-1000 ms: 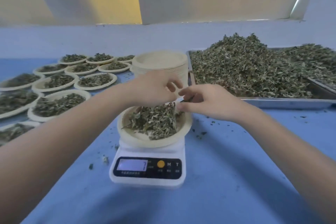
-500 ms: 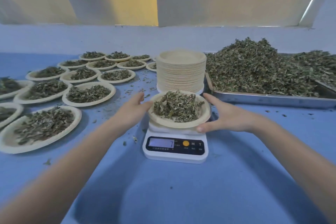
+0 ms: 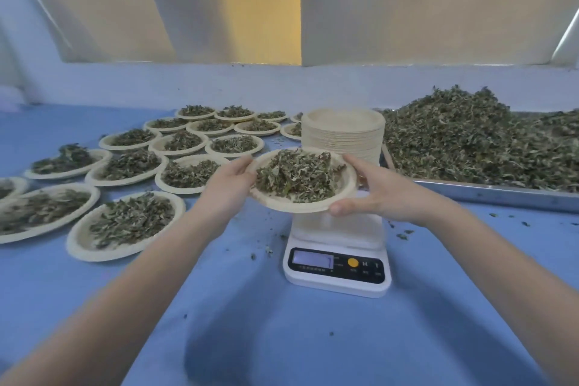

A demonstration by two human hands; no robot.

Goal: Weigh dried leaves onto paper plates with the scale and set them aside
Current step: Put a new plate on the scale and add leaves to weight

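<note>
- Both my hands, left hand and right hand, clamp the loaded plate rim, clear above the scale.
- Filled plates lie to my left; left hand nearer.

Two bare hands, left hand and right hand, hold a paper plate of dried leaves above a white scale on a blue worktop, filled plates alongside.

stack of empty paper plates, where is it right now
In the head view the stack of empty paper plates stands on the blue table behind the scale, between the filled plates on the left and the metal tray of leaves on the right.
</note>
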